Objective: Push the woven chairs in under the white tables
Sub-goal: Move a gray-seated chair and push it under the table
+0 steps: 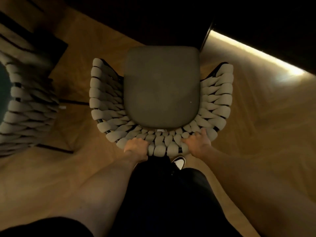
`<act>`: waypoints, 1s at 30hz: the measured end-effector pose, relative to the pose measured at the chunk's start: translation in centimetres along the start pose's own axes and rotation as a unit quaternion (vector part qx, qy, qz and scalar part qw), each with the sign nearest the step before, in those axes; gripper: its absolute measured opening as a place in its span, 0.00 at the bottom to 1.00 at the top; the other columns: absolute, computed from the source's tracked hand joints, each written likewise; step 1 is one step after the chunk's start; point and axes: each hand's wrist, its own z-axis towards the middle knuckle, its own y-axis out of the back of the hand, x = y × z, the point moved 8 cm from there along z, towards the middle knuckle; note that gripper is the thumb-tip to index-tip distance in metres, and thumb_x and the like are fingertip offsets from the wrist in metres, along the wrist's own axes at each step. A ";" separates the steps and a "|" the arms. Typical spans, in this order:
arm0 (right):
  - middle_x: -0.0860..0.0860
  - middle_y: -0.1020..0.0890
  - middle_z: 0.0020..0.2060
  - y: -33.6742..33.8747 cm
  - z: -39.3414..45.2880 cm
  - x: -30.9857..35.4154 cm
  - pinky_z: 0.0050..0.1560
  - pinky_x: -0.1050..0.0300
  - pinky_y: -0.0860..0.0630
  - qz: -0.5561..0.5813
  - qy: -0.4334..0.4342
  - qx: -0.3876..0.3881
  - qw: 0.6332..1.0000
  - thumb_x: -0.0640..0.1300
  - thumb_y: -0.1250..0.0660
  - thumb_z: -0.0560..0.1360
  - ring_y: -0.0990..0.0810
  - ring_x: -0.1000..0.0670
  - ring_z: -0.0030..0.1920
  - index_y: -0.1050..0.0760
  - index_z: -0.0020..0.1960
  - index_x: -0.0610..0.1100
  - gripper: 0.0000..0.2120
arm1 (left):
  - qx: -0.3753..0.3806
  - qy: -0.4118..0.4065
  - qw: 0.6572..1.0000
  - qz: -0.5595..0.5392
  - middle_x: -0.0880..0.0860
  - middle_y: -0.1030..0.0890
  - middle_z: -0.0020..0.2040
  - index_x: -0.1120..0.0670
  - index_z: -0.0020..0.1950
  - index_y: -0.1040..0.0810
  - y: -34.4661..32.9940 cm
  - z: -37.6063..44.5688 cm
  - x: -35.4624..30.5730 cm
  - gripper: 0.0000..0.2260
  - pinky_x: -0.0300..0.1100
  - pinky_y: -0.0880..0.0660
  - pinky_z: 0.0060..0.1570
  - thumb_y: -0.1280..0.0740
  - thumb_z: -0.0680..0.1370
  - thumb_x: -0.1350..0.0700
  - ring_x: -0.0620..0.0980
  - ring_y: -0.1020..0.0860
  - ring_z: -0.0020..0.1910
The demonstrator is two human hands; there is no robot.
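Note:
A woven chair [106, 100] with a pale braided back and a grey seat cushion [161, 86] stands right below me, seen from above. My left hand [136, 147] grips the top of its curved backrest on the left. My right hand [199, 144] grips the same rim on the right. The front edge of the cushion lies at the border of a dark shape [153, 23] beyond it, which may be the table; the room is too dim to tell. A second woven chair [29, 106] stands at the left edge, blurred.
The floor [256, 125] is light wood, lit by a bright strip [253, 52] at the upper right. My dark trousers and one white-toed shoe [179, 162] show just behind the chair. A dark post [207, 35] rises near the cushion's far right corner.

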 end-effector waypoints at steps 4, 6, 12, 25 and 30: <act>0.47 0.25 0.68 2.1 1.7 -4.3 0.74 0.34 0.50 -0.079 0.028 -0.006 0.996 0.45 0.41 0.81 0.32 0.40 0.71 0.38 0.76 0.58 0.25 | 0.002 0.024 0.997 -0.070 0.54 0.21 0.60 0.48 0.64 0.25 0.9 1.3 -2.8 0.17 0.50 0.26 0.55 0.32 0.76 0.49 0.56 0.23 0.60; 0.47 0.25 0.68 3.3 2.5 -6.4 0.74 0.33 0.50 -0.108 0.043 -0.009 0.993 0.44 0.41 0.81 0.33 0.40 0.72 0.38 0.76 0.58 0.25 | 0.000 0.038 0.994 -0.099 0.54 0.21 0.59 0.49 0.63 0.24 1.7 2.0 -4.2 0.15 0.49 0.26 0.55 0.32 0.76 0.50 0.56 0.23 0.60; 0.48 0.26 0.70 6.4 4.7 -11.4 0.76 0.34 0.51 -0.175 0.091 -0.011 0.980 0.47 0.43 0.82 0.35 0.40 0.73 0.38 0.76 0.60 0.24 | 0.000 0.082 0.980 -0.179 0.53 0.20 0.59 0.49 0.62 0.23 4.3 3.6 -7.6 0.15 0.49 0.25 0.55 0.33 0.76 0.51 0.55 0.22 0.60; 0.49 0.25 0.69 14.0 9.9 -20.3 0.76 0.34 0.54 -0.361 0.202 -0.006 0.910 0.45 0.46 0.82 0.37 0.41 0.74 0.40 0.78 0.61 0.25 | -0.010 0.192 0.907 -0.374 0.53 0.20 0.58 0.48 0.64 0.24 9.9 8.1 -16.5 0.17 0.49 0.25 0.52 0.33 0.74 0.51 0.56 0.22 0.58; 0.49 0.24 0.69 15.7 11.1 -21.4 0.76 0.37 0.54 -0.389 0.247 -0.025 0.887 0.45 0.45 0.82 0.34 0.42 0.73 0.38 0.76 0.61 0.24 | -0.035 0.239 0.878 -0.414 0.52 0.19 0.59 0.46 0.64 0.25 10.5 9.3 -18.3 0.19 0.49 0.26 0.58 0.32 0.73 0.50 0.55 0.22 0.60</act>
